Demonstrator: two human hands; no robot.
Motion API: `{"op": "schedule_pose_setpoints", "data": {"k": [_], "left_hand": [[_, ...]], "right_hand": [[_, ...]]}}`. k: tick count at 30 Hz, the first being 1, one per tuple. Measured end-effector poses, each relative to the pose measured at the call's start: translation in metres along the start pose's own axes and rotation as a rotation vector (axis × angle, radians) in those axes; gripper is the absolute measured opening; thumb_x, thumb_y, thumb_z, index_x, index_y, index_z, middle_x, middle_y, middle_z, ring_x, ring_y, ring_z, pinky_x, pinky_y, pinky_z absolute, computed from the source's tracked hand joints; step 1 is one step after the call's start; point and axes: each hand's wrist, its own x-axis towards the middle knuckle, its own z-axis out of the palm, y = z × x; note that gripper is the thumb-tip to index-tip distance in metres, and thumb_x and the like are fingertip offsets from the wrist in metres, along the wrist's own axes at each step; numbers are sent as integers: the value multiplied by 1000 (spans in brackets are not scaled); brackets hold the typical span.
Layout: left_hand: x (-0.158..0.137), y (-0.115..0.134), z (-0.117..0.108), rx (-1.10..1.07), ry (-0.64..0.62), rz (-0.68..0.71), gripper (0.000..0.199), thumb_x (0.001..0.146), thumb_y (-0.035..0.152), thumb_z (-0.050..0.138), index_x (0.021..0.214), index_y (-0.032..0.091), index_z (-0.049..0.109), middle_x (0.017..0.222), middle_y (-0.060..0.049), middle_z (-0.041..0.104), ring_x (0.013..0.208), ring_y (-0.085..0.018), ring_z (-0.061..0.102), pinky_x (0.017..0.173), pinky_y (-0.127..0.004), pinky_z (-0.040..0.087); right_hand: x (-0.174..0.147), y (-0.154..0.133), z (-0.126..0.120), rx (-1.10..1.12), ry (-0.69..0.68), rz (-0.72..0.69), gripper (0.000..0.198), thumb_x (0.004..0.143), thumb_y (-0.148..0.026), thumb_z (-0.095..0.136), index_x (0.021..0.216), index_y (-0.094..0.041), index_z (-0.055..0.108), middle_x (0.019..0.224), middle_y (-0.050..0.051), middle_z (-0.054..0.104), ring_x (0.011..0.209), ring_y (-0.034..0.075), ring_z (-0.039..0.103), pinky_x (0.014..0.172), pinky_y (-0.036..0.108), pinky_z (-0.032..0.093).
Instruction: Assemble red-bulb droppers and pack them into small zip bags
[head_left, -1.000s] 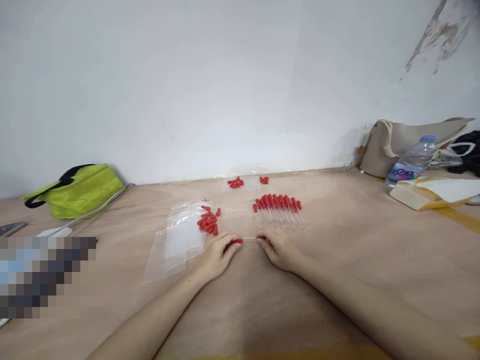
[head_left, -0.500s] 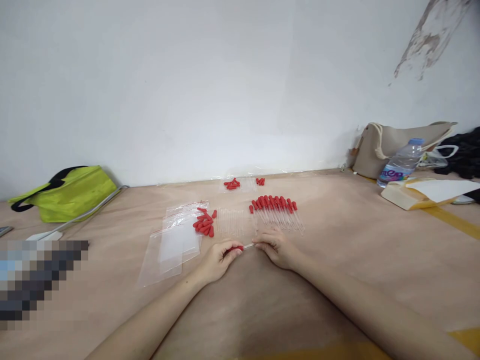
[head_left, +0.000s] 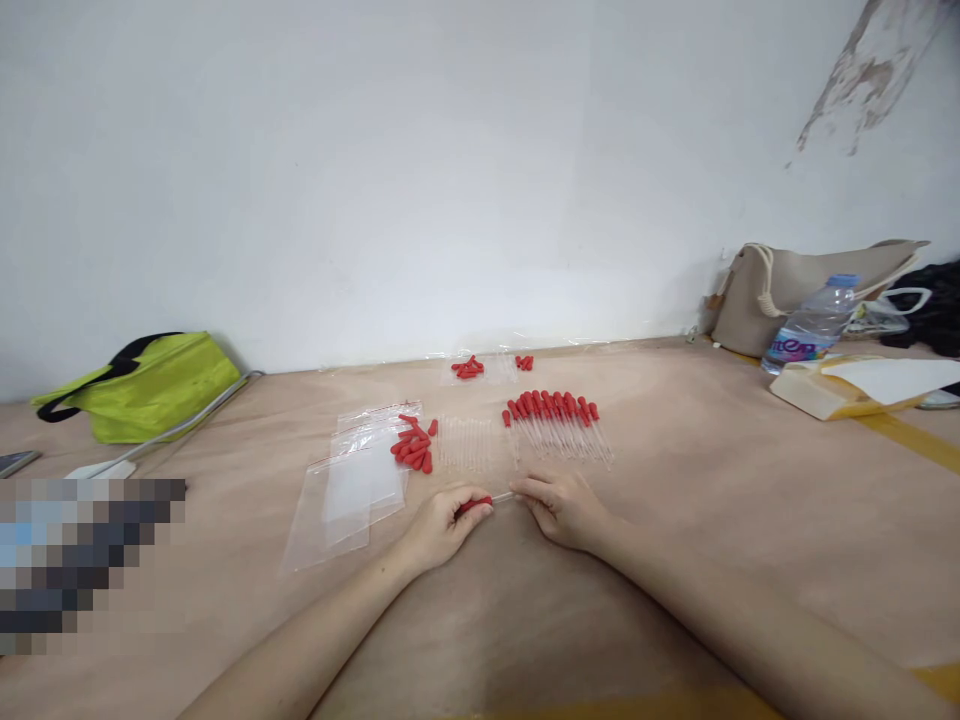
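Observation:
My left hand pinches a red rubber bulb between thumb and fingers. A thin clear dropper tube points from the bulb toward my right hand, whose bent fingers close around its other end; the fingertips partly hide that end. Just beyond my left hand lies a pile of loose red bulbs. Beside the pile, bare clear tubes lie in a row. Past my right hand is a row of droppers with red bulbs on their tubes.
Clear zip bags overlap left of the loose bulbs. Near the wall lie more red bulbs and tubes in clear plastic. A green bag stands at the left; a water bottle, a beige bag and an opened envelope are at the right.
The view has shifted slightly, moving everything a little to the right. My right hand has drawn slightly back and right, its thumb lower, while my left hand keeps its pinch on the bulb.

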Motion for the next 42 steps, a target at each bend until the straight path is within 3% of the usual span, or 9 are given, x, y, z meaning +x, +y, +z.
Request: {"op": "schedule_pose_setpoints", "data": {"k": [16, 26, 29, 32, 36, 42], "left_hand": [[1, -3, 1, 137, 4, 116, 19, 87, 27, 43, 89, 16, 59, 79, -4, 59, 73, -14, 54, 66, -24, 42], [6, -20, -8, 60, 69, 84, 24, 79, 34, 58, 96, 19, 64, 79, -3, 63, 67, -13, 56, 64, -24, 44], [5, -21, -7, 102, 149, 39, 31, 79, 34, 57, 106, 20, 58, 73, 0, 56, 60, -11, 51, 58, -22, 42], [4, -19, -8, 153, 151, 45, 28, 80, 31, 55, 105, 19, 57, 69, 1, 50, 59, -11, 48, 57, -22, 40], [3, -15, -9, 164, 63, 92, 21, 82, 27, 52, 99, 19, 60, 79, -2, 56, 62, -11, 49, 58, -22, 40], [2, -13, -10, 143, 25, 120, 18, 84, 25, 48, 95, 19, 61, 87, -4, 58, 65, -10, 50, 59, -22, 41]], "right_hand": [[8, -16, 4, 109, -35, 62, 17, 84, -21, 43, 80, -18, 59, 71, 1, 61, 65, 11, 53, 57, 21, 34], [19, -14, -15, -300, -90, -111, 14, 79, -20, 49, 74, -19, 62, 78, 7, 59, 78, 18, 47, 68, 32, 29], [16, 2, -21, -274, -65, 35, 15, 79, -18, 48, 74, -18, 62, 77, 7, 60, 76, 17, 49, 68, 30, 30], [18, 30, -31, -121, 60, 372, 18, 80, -22, 45, 77, -18, 63, 77, 5, 63, 71, 15, 53, 65, 26, 34], [31, 60, -41, 37, 172, 747, 20, 78, -29, 46, 78, -18, 62, 75, 3, 65, 64, 13, 55, 57, 23, 37], [46, 74, -35, -68, 183, 865, 18, 76, -28, 48, 76, -18, 63, 73, 4, 65, 66, 14, 56, 58, 23, 36]]}}
